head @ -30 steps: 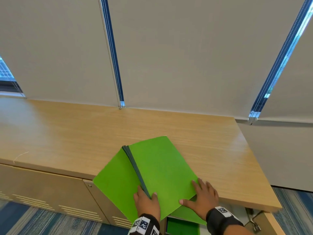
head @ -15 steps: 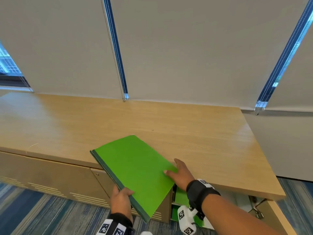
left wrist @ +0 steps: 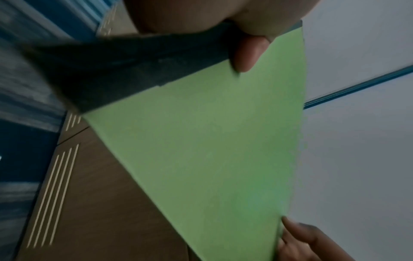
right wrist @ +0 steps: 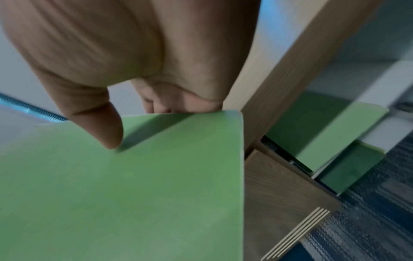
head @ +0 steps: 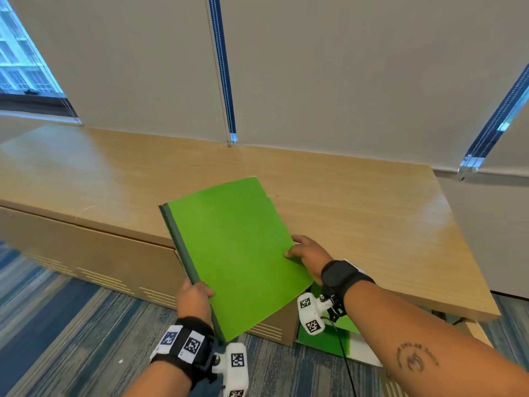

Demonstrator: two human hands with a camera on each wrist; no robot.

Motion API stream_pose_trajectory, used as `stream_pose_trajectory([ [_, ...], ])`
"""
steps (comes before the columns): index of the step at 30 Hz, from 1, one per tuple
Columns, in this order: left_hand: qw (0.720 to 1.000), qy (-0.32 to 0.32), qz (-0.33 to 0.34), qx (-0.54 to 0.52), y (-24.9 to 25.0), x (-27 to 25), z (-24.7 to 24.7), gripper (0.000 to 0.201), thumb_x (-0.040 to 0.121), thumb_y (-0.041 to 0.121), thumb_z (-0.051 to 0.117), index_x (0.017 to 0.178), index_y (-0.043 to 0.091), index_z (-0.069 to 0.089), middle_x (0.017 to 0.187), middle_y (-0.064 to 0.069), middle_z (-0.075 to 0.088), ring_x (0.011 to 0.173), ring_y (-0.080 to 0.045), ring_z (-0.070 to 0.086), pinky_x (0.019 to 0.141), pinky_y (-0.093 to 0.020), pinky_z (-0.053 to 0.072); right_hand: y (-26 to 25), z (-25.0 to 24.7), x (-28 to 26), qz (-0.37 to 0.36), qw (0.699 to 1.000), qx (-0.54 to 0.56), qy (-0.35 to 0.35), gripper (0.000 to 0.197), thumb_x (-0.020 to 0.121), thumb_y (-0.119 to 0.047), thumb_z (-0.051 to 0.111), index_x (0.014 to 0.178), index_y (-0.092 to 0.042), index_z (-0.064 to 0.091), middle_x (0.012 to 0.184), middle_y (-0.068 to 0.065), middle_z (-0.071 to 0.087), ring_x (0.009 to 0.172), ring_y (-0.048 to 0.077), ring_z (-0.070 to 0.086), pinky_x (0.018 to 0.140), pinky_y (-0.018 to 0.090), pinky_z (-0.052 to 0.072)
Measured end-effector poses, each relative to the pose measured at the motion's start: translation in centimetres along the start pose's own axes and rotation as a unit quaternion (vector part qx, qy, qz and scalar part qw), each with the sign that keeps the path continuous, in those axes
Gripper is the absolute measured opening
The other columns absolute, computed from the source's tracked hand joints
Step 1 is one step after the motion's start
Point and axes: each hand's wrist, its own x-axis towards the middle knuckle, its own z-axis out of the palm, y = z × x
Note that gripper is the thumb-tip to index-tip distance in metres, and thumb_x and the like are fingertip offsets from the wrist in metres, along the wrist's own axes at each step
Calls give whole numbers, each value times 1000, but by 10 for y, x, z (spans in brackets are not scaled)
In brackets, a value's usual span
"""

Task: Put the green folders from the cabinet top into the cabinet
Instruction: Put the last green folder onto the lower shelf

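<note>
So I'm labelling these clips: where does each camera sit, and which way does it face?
Head: on the head, facing down at the green folder; both hands, forearms.
Left wrist: faces along the left hand at the folder's dark spine.
Right wrist: faces along the right hand toward the open cabinet.
All share the folder.

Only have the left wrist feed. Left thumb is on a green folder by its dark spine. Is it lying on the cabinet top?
Observer: No. In the head view the green folder is held up at a tilt, mostly out past the front edge of the cabinet top.
Operator: Right hand grip?
Observer: The right hand pinches the opposite long edge, thumb on top, as the right wrist view shows.
Operator: Cabinet open?
Observer: Yes. The right wrist view shows stored folders in the open compartment below.
</note>
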Motion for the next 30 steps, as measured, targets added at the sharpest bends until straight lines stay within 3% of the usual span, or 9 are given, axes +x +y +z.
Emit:
stream_pose_trajectory([
  [2,1000,-21,21,6,4,12,6,23,69,-15,42,62,7,41,59,-7,36,57,-19,36,54,-29,29,-1,-6,-5,2,999,53,-7,55,76,-2,63,129,-5,51,121,21,62,103,38,63,95,57,49],
  [6,995,-74,53,46,9,21,28,31,73,-19,41,54,6,40,57,-7,37,54,-20,34,53,-31,26,-1,-23,-16,-9,997,81,11,50,71,4,59,121,-5,54,112,25,64,92,36,62,89,59,49],
  [10,983,-127,81,103,12,21,56,42,78,-24,36,53,10,40,54,-7,38,49,-22,38,49,-30,30,10,-50,-28,-8,992,117,42,44,73,10,55,116,-2,60,117,29,63,94,35,61,90,60,47],
  [12,972,-158,103,138,9,18,67,46,79,-26,37,53,11,43,48,-4,42,41,-6,47,45,-17,35,19,-64,-38,-1,989,138,51,44,77,15,52,118,-1,58,118,28,62,98,37,60,93,61,45],
  [14,969,-175,97,146,4,12,76,45,78,-27,38,54,11,44,41,0,45,35,-2,46,38,-11,32,31,-77,-49,4,987,148,58,43,79,15,52,118,-3,58,117,25,63,100,37,60,94,60,46],
  [17,956,-208,83,192,-11,-1,86,42,78,-25,40,55,11,43,51,-6,42,51,-18,42,37,-11,31,55,-92,-65,20,983,169,67,40,80,14,52,112,-9,61,116,22,64,101,36,62,93,56,48],
  [20,937,-248,53,241,-45,-16,87,38,79,-21,44,57,10,42,60,-6,40,55,-17,38,36,-11,30,94,-105,-81,55,982,162,74,44,78,10,57,118,-7,58,122,20,63,112,38,58,101,59,42],
  [26,907,-288,-30,306,-133,-26,77,33,79,-17,49,60,9,44,64,-5,43,58,-15,39,43,-15,33,194,-116,-107,171,969,173,40,45,86,17,47,122,-8,57,120,17,64,106,32,64,82,40,57],
  [30,894,-300,-71,324,-196,-26,71,17,64,-2,58,61,8,46,64,-8,48,61,-23,45,53,-23,36,288,-123,-94,226,960,153,57,50,74,-4,75,121,-10,59,121,13,66,112,34,62,95,50,51],
])
